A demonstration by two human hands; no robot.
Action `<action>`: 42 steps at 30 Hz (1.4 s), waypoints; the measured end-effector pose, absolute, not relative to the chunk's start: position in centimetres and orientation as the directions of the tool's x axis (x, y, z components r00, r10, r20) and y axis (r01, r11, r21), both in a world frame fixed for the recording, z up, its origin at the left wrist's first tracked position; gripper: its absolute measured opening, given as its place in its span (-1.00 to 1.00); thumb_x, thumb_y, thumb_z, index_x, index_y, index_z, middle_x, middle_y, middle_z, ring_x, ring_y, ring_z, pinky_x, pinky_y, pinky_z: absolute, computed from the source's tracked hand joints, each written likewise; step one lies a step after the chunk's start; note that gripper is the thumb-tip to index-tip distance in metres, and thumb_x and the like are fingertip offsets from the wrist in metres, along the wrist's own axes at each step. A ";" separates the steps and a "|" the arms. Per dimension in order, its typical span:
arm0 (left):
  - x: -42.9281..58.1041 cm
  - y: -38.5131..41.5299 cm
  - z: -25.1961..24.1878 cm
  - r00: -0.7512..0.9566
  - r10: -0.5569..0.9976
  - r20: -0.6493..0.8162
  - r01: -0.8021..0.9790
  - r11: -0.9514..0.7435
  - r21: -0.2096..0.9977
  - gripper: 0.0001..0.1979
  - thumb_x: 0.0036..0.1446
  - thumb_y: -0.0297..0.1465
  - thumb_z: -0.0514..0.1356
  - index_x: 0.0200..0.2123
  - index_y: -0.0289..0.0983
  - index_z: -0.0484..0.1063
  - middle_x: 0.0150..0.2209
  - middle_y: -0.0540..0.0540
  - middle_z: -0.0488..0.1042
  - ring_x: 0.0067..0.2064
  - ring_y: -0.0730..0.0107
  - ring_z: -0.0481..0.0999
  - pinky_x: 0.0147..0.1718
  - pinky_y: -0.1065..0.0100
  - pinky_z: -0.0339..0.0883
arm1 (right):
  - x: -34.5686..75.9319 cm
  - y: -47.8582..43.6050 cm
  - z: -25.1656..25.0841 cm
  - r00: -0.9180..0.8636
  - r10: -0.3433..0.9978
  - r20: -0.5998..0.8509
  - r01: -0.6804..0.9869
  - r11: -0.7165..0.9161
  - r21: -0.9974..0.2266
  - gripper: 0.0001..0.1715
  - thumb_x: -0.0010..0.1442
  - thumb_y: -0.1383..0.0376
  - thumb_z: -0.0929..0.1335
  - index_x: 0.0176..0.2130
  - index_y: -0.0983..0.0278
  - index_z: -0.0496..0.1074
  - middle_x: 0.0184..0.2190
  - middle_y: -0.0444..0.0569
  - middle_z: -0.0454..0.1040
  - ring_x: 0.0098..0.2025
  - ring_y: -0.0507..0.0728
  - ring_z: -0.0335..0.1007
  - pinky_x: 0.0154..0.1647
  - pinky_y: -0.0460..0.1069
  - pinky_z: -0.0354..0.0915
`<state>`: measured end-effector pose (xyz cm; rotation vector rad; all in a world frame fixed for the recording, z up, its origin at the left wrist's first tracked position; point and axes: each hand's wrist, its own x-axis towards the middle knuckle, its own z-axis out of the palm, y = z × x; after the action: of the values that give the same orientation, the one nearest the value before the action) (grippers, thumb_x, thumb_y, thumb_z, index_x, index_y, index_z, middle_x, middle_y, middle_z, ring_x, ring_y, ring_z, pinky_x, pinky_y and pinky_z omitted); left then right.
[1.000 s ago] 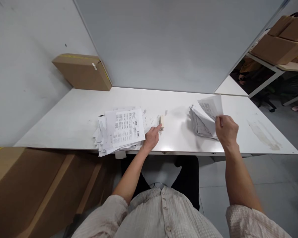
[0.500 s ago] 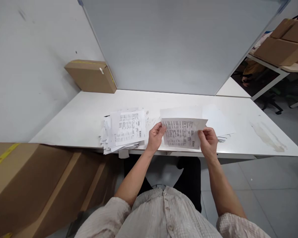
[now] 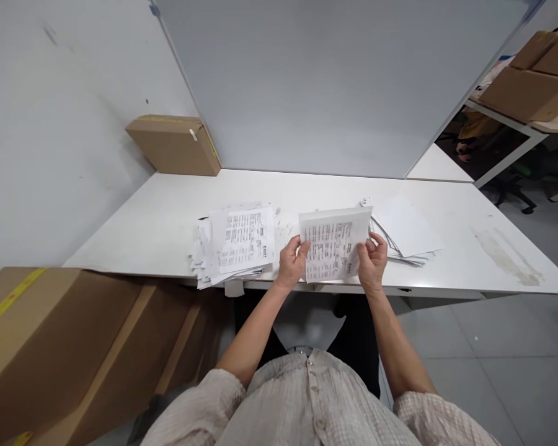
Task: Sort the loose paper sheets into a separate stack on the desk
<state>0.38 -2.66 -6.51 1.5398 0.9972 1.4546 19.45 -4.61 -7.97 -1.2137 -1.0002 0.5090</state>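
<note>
A printed sheet of paper [image 3: 332,248] is held up between my two hands above the front edge of the desk. My left hand [image 3: 292,261] pinches its left edge, thumb on the printed face. On the right edge, my right hand [image 3: 372,260] grips it the same way. An untidy stack of printed papers [image 3: 246,241] lies to the left of my left hand. Beyond my right hand rests another pile of papers [image 3: 404,226], its top sheet blank on the upper side.
The white desk [image 3: 130,229] backs onto a grey panel [image 3: 288,87]. A cardboard box [image 3: 177,145] stands at its back left corner. Large cartons [image 3: 51,334] are beside the desk at lower left. More boxes [image 3: 525,93] sit on another table at far right.
My right hand has moved left, closer to my left hand, and the sheet faces me more upright. More of the right-hand pile shows now.
</note>
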 end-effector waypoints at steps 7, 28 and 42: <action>0.9 -2.6 -8.0 0.002 0.900 0.435 0.094 -0.433 0.896 -0.73 0.19 -0.19 0.05 -0.33 -0.27 0.36 -0.47 0.00 0.38 -0.39 0.45 0.36 -0.32 0.41 0.26 | 19.4 -4.8 -8.6 0.526 0.785 0.327 0.121 0.311 -0.943 -0.67 0.04 0.08 0.37 -0.26 0.24 0.35 -0.36 -0.07 0.44 -0.30 0.08 0.37 -0.18 0.03 0.28; 0.5 -1.7 -8.2 0.060 0.920 0.387 0.053 -0.390 0.919 -0.69 0.18 -0.15 0.07 -0.16 -0.25 0.33 -0.25 -0.11 0.47 -0.20 0.36 0.44 -0.22 0.36 0.29 | 18.7 -3.7 -9.1 0.498 0.800 0.334 0.020 0.374 -0.927 -0.72 0.11 0.08 0.33 -0.27 0.22 0.32 -0.39 -0.13 0.37 -0.34 0.03 0.30 -0.25 -0.05 0.24; 0.9 -1.5 -8.9 -0.003 0.919 0.395 0.091 -0.393 0.915 -0.68 0.19 -0.13 0.02 -0.46 -0.25 0.23 -0.53 0.06 0.23 -0.46 0.50 0.23 -0.40 0.41 0.14 | 18.5 -3.3 -8.9 0.496 0.800 0.338 0.018 0.380 -0.925 -0.75 0.11 0.09 0.34 -0.30 0.21 0.32 -0.42 -0.16 0.35 -0.38 0.01 0.27 -0.30 -0.07 0.22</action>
<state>0.90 -1.54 -8.91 1.5629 1.0718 1.4764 18.51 -3.34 -8.93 -1.0742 -0.9328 0.6049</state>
